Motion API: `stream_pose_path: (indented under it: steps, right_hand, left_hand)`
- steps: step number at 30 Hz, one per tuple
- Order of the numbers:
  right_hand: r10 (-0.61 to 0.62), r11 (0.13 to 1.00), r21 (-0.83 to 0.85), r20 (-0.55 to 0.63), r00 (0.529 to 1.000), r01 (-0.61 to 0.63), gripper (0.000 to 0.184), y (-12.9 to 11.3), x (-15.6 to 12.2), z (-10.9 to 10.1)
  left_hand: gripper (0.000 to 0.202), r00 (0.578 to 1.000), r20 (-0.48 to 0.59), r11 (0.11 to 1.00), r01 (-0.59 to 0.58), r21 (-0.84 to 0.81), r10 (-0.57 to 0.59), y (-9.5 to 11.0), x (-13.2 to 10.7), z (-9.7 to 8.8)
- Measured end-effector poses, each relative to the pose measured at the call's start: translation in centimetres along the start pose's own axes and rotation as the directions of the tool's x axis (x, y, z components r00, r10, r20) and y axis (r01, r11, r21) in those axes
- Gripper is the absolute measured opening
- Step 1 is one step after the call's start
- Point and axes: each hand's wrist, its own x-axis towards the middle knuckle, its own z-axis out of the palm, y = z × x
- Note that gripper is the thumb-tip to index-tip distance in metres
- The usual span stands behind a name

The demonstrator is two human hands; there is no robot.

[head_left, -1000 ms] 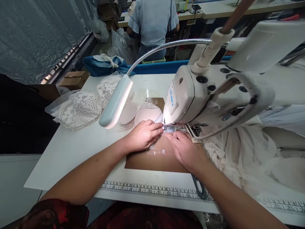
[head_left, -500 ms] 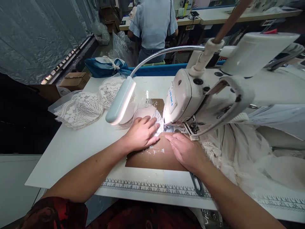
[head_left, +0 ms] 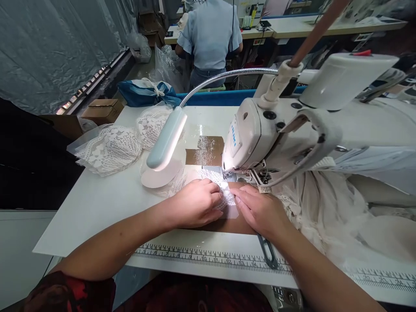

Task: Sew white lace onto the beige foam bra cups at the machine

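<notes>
- The ruler strip point(head_left: 201, 258) printed along the near edge of the bench point(head_left: 97, 203) runs right under your forearms, and a dark tool handle point(head_left: 268, 253) pokes out from beneath your right wrist, lying across it
- Your left hand point(head_left: 195, 203) has its grip curled in, fingertips bunched down on the near-left edge of the lace piece point(head_left: 224, 193); this looks like a hold that keeps the lace from sliding
- Your right hand point(head_left: 260, 210) lies flat, fingers together and straight, pressing the lace from the right rather than pinching it
- The lace piece sits between both hands on the brown panel point(head_left: 208, 151), its far end right at the presser foot point(head_left: 230, 175)
- The sewing machine point(head_left: 260, 134) head overhangs that spot, so the room above your fingertips is tight
- To your right a white fabric heap point(head_left: 341, 216) spills off the bench edge and crowds the right hand
- To your left the bench is open out to its edge
- The lamp point(head_left: 167, 138) hangs low over a foam cup point(head_left: 159, 175), just beyond your left hand
- Farther left a pile of lace cups point(head_left: 107, 149) sits near the bench corner, well apart from your hands
- Past the bench: a cardboard box point(head_left: 102, 108), a blue bag point(head_left: 143, 93), and a person in a blue shirt point(head_left: 211, 30) seated with their back to you
</notes>
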Motion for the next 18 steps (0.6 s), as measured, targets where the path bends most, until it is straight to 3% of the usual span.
stream_pose_path:
  steps: [7, 11, 18]
  right_hand:
    - [-0.077, 0.991, 0.114, 0.071, 0.994, 0.069, 0.027, 0.26, -0.37, -0.43]
    - [-0.160, 0.982, 0.120, 0.118, 0.980, 0.145, 0.026, 0.24, -0.59, -0.51]
    - [-0.192, 0.976, 0.133, 0.126, 0.973, 0.175, 0.025, 0.04, -0.68, -0.52]
  left_hand:
    - [0.023, 0.996, 0.069, 0.995, 0.050, 0.081, -0.056, -0.28, 0.03, 0.35]
    - [0.024, 0.999, 0.049, 0.995, 0.013, 0.099, -0.018, -0.59, -0.08, 0.64]
    - [0.034, 0.999, 0.021, 0.989, -0.051, 0.136, 0.049, -0.66, -0.07, 1.16]
